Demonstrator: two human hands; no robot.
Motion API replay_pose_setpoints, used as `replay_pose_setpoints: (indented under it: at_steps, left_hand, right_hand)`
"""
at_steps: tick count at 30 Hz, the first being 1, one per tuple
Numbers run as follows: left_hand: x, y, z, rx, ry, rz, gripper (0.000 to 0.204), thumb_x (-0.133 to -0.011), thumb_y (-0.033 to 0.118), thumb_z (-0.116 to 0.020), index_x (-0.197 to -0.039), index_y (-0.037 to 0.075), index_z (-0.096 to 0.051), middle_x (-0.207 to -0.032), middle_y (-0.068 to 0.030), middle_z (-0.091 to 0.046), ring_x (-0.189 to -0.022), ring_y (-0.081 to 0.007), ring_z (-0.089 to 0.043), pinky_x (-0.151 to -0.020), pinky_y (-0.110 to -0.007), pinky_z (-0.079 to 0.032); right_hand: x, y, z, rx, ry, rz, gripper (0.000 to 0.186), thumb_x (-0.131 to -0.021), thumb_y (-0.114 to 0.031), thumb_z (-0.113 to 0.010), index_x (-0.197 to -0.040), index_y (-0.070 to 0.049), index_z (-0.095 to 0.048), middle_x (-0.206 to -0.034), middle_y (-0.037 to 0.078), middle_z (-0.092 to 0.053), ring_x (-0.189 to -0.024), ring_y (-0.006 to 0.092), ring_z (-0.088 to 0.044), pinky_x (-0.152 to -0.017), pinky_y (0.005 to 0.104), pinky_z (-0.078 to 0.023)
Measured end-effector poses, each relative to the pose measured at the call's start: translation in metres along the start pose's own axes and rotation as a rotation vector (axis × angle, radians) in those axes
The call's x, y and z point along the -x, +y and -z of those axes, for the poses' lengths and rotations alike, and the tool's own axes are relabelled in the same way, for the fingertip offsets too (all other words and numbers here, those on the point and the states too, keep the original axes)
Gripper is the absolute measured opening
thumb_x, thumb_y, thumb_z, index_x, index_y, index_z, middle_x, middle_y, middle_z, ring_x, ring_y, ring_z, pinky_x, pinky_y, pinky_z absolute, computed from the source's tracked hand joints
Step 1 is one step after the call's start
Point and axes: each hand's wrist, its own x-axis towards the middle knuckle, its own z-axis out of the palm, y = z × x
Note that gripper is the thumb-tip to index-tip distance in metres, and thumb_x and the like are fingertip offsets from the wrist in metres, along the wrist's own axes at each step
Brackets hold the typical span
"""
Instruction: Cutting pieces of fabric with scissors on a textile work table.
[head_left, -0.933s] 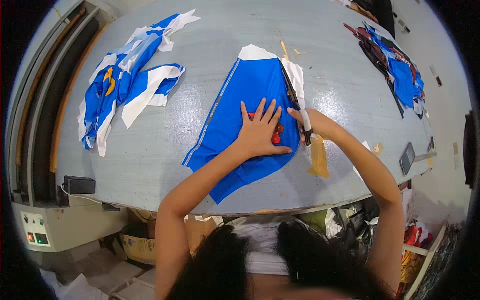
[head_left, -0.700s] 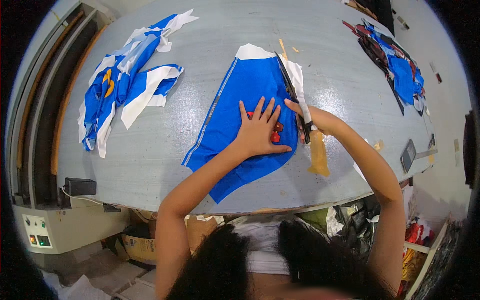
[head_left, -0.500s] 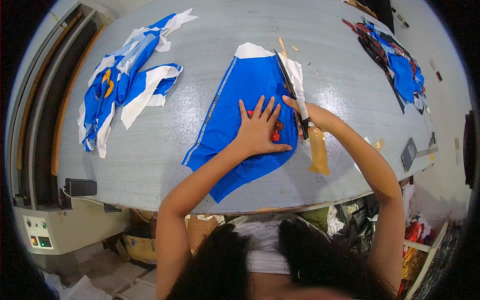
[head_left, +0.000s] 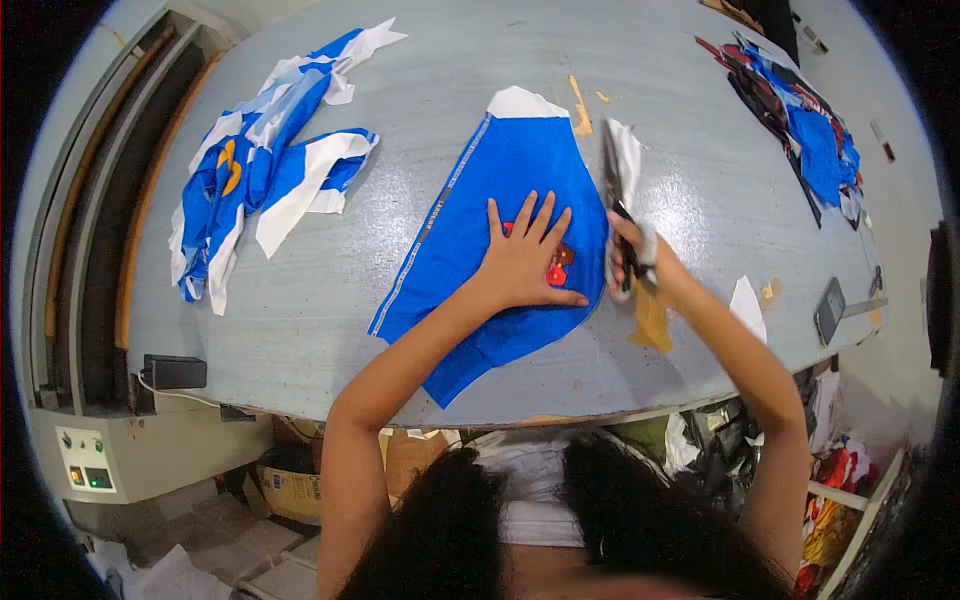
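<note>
A blue fabric panel (head_left: pixel 460 260) with a white top end and a narrow printed band down its left edge lies flat mid-table. Spread across its lower middle, my left hand (head_left: pixel 525 265) presses it down, partly covering a red and brown print. Just off the panel's right edge, my right hand (head_left: pixel 645 255) grips a pair of scissors (head_left: pixel 611 175), blades pointing away from me. Alongside the blades is a white fabric strip (head_left: pixel 628 160); whether it is loose or caught in the hand I cannot tell. Motion blurs the scissors somewhat.
Blue and white fabric pieces (head_left: pixel 265 160) lie at the left; a mixed pile (head_left: pixel 815 145) is at the far right. Tan tape (head_left: pixel 652 322) sticks to the table (head_left: pixel 420 100) below my right hand. A phone (head_left: pixel 829 311) and a black power adapter (head_left: pixel 175 371) are near the edges.
My right hand and the scissors have moved right, away from the panel's edge. The white strip beside the blades has come away from the panel too. My left hand stays on the panel.
</note>
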Motion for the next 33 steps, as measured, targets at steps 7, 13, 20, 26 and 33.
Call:
replay_pose_setpoints:
  at_steps: [7, 13, 20, 26, 33]
  left_hand:
    - [-0.013, -0.042, 0.019, 0.341, -0.041, 0.204, 0.07, -0.081, 0.059, -0.046, -0.13, 0.01, -0.042, -0.136, -0.0194, -0.035, -0.125, -0.0319, -0.034, -0.1, -0.053, -0.023]
    - [-0.05, -0.037, -0.008, 0.036, 0.352, 0.549, 0.062, -0.088, 0.046, -0.041, -0.133, 0.003, -0.035, -0.135, -0.0201, -0.036, -0.122, -0.0329, -0.039, -0.102, -0.049, -0.024]
    - [-0.125, -0.008, -0.038, -0.167, 0.069, 0.446, 0.07, -0.084, 0.057, -0.039, -0.135, 0.008, -0.033, -0.142, -0.0189, -0.024, -0.131, -0.0424, -0.017, -0.097, -0.068, -0.006]
    - [-0.106, 0.008, -0.03, 0.206, -0.026, -0.046, 0.061, -0.086, 0.054, -0.04, -0.134, 0.017, -0.037, -0.142, -0.0153, -0.027, -0.132, -0.0379, -0.02, -0.098, -0.066, -0.008]
    - [-0.001, -0.115, 0.017, -0.22, 0.032, 0.601, 0.068, -0.084, 0.061, -0.038, -0.139, 0.022, -0.027, -0.146, -0.0113, -0.019, -0.133, -0.0379, -0.016, -0.1, -0.066, -0.006]
  right_hand:
    - [0.12, 0.079, -0.036, -0.694, 0.338, 0.378, 0.024, -0.087, -0.03, -0.054, -0.079, -0.01, -0.044, -0.069, 0.001, -0.042, -0.061, 0.0134, -0.044, -0.061, 0.031, -0.041]
    - [0.165, 0.112, -0.033, -0.742, 0.722, 0.668, 0.011, -0.088, -0.018, -0.053, -0.087, -0.01, -0.046, -0.072, 0.002, -0.044, -0.064, 0.0145, -0.047, -0.068, 0.0356, -0.044]
    - [0.191, 0.111, -0.002, -0.648, 0.671, 0.57, 0.015, -0.087, -0.019, -0.054, -0.083, -0.008, -0.045, -0.063, 0.004, -0.044, -0.051, 0.0174, -0.049, -0.051, 0.0338, -0.044]
    - [0.208, 0.115, 0.024, -0.407, 0.596, 0.521, 0.028, -0.085, -0.027, -0.056, -0.073, -0.004, -0.046, -0.048, 0.007, -0.043, -0.033, 0.0208, -0.044, -0.033, 0.0312, -0.035]
    - [0.222, 0.115, 0.063, -0.213, 0.307, 0.303, 0.036, -0.079, -0.028, -0.066, -0.088, 0.004, -0.055, -0.05, 0.005, -0.049, -0.035, 0.0151, -0.049, -0.032, 0.0242, -0.036]
